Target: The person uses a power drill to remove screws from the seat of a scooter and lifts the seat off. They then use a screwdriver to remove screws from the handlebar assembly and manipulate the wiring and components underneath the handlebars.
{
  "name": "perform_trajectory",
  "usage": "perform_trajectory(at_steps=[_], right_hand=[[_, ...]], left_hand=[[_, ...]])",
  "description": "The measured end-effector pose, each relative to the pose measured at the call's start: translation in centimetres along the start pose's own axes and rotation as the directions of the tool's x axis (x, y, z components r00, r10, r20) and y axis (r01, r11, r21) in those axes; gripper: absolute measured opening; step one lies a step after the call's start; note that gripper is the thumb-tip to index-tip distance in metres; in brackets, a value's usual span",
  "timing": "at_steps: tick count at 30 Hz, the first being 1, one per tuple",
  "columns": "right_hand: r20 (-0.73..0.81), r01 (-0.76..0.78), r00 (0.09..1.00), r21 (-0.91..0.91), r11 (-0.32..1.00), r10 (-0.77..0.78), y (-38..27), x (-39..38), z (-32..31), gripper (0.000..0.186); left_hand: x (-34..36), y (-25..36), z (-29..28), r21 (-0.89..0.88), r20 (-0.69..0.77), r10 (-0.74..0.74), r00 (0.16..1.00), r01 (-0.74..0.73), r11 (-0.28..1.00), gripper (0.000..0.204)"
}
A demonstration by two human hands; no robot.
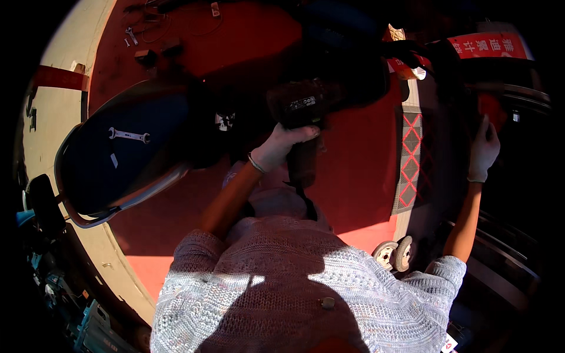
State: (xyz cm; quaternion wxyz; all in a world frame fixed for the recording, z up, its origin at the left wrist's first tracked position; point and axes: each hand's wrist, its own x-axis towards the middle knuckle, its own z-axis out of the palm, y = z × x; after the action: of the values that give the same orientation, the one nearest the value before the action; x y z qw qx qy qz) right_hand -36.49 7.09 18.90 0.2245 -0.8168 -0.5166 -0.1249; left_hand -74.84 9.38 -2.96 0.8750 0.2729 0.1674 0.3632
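My left hand (283, 145), in a thin white glove, is wrapped round the grip of a dark pistol-grip power tool (299, 106). The tool's bulky body with a small label sits above the fist, and its lower end hangs below the hand. Out to the right, my gloved right hand (485, 153) is raised with fingers stretched upward, beside a dim red part (492, 110) on a dark object. Deep shadow hides whether the fingertips touch that part. An open-ended wrench (129, 136) lies on a dark, rounded seat-like surface (88, 176) at the left.
A red floor mat (353, 188) spreads below. Two small wheels (385, 254) lie near my right side. A patterned grey-and-red strip (410, 159) runs along the mat's right edge. Another wrench (132, 36) and dark blocks (145, 57) lie at the far left. Dark shapes stand ahead.
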Motion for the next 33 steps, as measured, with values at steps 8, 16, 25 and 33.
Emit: perform_trajectory(at_steps=[8, 16, 25, 33], right_hand=[[0.023, 0.045, 0.999, -0.213, 0.976, -0.041, -0.6, -0.6, 0.1, 0.042], [0.041, 0.016, 0.999, -0.157, 0.987, -0.010, -0.9, -0.2, 0.0, 0.041], [0.033, 0.043, 0.999, -0.132, 0.990, -0.039, -1.0, -0.3, 0.0, 0.040], [0.008, 0.094, 0.996, -0.141, 0.986, -0.094, -1.2, -0.5, 0.2, 0.041]], left_hand=[[6.2, -2.9, -2.3, -0.192, 0.063, 0.009, 0.998, 0.003, 0.981, 0.032], [7.6, -4.4, -3.7, -0.222, 0.077, 0.021, 0.997, -0.003, 0.975, 0.039], [8.3, -5.3, -4.2, -0.244, 0.087, 0.024, 0.996, -0.002, 0.970, 0.042], [8.3, -5.2, -3.8, -0.227, 0.089, 0.045, 0.995, -0.024, 0.974, 0.039]])
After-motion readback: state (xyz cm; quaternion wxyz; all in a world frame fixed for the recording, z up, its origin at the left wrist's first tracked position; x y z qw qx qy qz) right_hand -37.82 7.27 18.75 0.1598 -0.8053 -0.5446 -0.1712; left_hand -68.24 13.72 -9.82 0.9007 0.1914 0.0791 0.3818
